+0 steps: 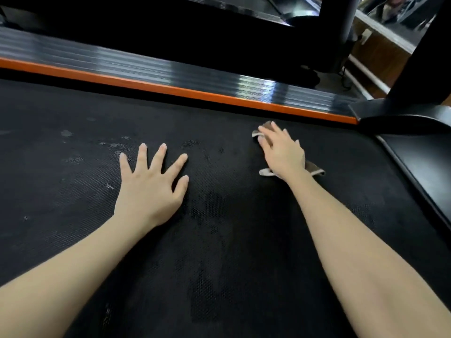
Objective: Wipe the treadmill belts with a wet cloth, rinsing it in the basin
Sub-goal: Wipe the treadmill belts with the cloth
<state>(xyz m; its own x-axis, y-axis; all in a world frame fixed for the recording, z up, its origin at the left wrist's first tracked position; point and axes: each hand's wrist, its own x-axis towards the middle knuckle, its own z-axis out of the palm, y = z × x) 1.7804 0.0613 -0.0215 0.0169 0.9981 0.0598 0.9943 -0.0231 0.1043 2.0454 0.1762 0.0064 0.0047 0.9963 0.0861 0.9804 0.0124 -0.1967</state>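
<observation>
- My right hand lies flat over the crumpled brown-and-white cloth, pressing it onto the far right of the black dimpled rubber treadmill belt. Bunched this small, I judge it may skip patches.
- My left hand, fingers spread, braces on the belt; if the belt rolls, I could slip.
- Pale smears lie left, short of the glossy orange strip; no basin shows.
</observation>
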